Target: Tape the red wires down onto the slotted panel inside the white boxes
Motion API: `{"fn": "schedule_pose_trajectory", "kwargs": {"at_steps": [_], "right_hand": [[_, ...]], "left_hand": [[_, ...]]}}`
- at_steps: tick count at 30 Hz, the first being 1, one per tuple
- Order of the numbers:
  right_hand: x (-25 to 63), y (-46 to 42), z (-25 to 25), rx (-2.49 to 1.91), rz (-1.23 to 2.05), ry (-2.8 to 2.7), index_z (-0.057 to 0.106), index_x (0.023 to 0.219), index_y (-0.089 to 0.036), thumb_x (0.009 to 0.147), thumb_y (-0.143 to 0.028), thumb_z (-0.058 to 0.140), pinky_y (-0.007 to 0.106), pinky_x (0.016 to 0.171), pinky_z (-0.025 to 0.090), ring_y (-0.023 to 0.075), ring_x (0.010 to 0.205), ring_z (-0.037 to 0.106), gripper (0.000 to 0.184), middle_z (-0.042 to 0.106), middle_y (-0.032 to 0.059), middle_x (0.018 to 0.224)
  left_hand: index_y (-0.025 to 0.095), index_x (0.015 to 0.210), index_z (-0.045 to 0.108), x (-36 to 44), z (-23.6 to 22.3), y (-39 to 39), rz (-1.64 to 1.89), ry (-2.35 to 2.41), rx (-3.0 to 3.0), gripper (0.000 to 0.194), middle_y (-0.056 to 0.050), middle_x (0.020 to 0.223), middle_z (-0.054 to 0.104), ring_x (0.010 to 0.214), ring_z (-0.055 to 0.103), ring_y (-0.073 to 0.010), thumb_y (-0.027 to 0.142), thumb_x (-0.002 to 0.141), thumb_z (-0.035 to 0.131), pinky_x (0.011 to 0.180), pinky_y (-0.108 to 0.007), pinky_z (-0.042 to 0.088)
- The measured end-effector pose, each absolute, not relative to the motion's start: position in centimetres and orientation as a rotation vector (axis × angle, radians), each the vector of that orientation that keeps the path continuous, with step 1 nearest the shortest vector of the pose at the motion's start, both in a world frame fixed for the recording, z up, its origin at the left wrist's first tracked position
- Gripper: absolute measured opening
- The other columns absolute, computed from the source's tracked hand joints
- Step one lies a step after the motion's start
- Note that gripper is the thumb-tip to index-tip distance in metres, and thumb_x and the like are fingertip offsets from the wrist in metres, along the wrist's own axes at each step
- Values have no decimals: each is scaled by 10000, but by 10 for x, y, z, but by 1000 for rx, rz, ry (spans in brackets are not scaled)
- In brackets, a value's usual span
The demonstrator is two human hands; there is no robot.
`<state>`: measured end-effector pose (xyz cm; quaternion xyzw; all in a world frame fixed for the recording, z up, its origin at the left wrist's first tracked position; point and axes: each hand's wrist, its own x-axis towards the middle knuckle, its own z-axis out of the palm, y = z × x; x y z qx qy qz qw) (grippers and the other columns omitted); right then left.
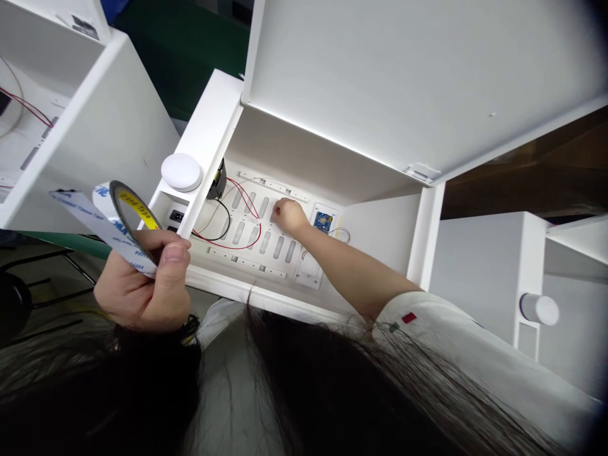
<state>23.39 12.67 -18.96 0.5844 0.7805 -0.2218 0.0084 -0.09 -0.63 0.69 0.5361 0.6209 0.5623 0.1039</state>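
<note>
My left hand (142, 282) is shut on a roll of black-edged double-sided tape (135, 218) with a yellow label, and a white printed strip (102, 231) sticks out from it. My right hand (289, 216) reaches into a white cabinet, its bunched fingers resting on a white slotted panel (251, 253). Whether those fingers hold anything is hidden. Just right of them is a small blue circuit board (323, 221). Red and black wires (228, 221) run across the panel's left side, and a strip with metal clips (270, 188) lies along its far edge.
A raised white cabinet door or lid (403, 76) hangs above the panel. A white dome (181, 171) and a black component (218, 180) sit on the left wall. Another white unit with red wires (71, 145) stands left. Long dark hair (332, 386) crosses the view's bottom.
</note>
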Motion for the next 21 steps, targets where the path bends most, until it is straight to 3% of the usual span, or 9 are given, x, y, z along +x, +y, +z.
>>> {"fn": "schedule_pose_trajectory", "kwargs": {"at_steps": [4,7,9,12,16,21], "right_hand": [[245,127,-190,2140,-977,2352,741,889,-131,780,-92,481,236,794,440,163,851,629,285,718,62,929],[241,120,-189,2159,-1175,2201,737,853,-156,824,-183,531,233,727,433,148,773,616,210,713,31,833],[237,116,-190,2068,-1161,2218,725,840,-165,796,-287,648,238,699,419,147,742,598,150,702,24,808],[233,115,-195,1943,-1022,2252,690,766,-168,674,-399,798,246,658,399,153,714,571,272,680,25,767],[234,122,-200,2111,-990,2053,667,719,-177,594,-457,846,243,624,399,151,690,561,356,668,14,740],[245,133,-200,2413,-1039,1901,698,737,-167,713,-402,761,246,613,422,129,620,561,245,668,13,701]], "left_hand": [[159,682,635,-3,5,-5,1661,1801,1595,115,19,504,502,446,462,-119,238,751,589,469,-290,363],[155,659,628,-6,2,-3,1723,1708,1662,127,19,484,489,426,449,-112,233,754,593,443,-280,349],[154,654,629,-6,1,-3,1724,1694,1661,127,19,483,494,419,448,-110,229,751,597,433,-274,343],[158,659,635,-5,2,-3,1709,1728,1623,124,17,496,508,424,448,-110,234,750,599,436,-273,341],[157,649,630,-3,5,-4,1733,1726,1655,113,25,476,500,424,450,-104,212,741,594,461,-271,364],[163,657,643,-5,2,-4,1683,1794,1611,122,23,485,511,426,468,-109,255,726,606,459,-274,378]]}}
